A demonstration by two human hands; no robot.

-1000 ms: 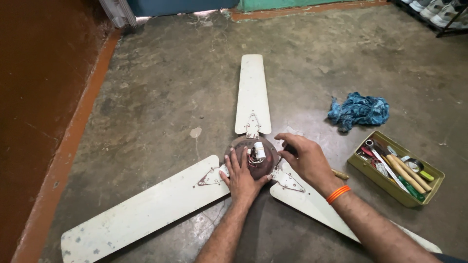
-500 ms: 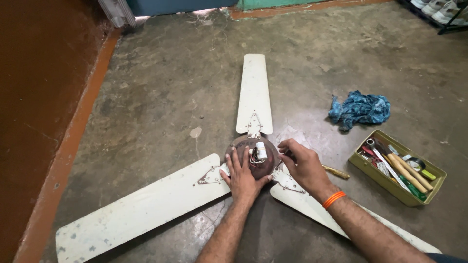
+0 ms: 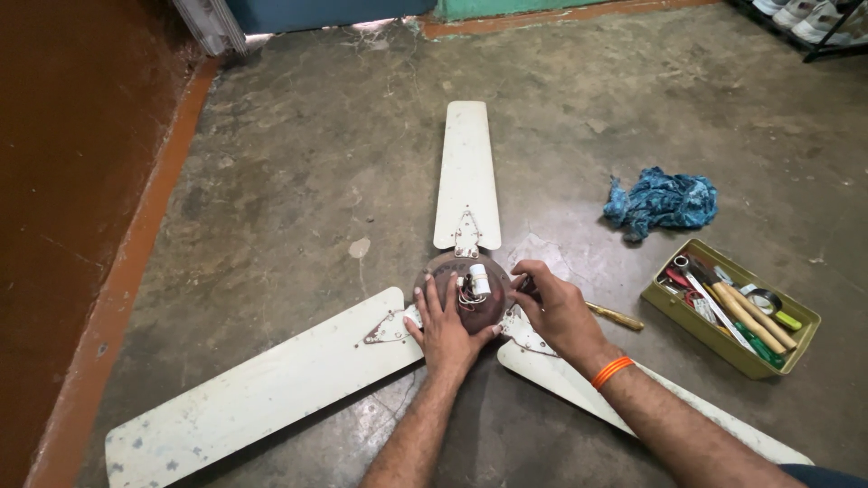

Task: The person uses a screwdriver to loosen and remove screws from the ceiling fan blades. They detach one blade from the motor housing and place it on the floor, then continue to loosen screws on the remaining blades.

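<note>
Looks like a home or small repair room, work done on the floor. Bare, stained concrete floor [image 3: 298, 181] with a red-brown painted border [image 3: 136, 271] along the left edge and across the far edge. Shoe rack [image 3: 814, 23] in the far right corner. Dismantled ceiling fan [image 3: 466, 172] lies mid-floor; tool tray [image 3: 674, 312] and blue rag [image 3: 662, 203] sit toward the right edge.

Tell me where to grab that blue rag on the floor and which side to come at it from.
Take the blue rag by its raised, bunched middle, pinching a fold from straight above. It lies crumpled in a loose heap on the bare concrete floor, clear of the green tool tray, so nothing blocks a top approach. Its flat trailing edges would probably be harder to pinch.
</note>
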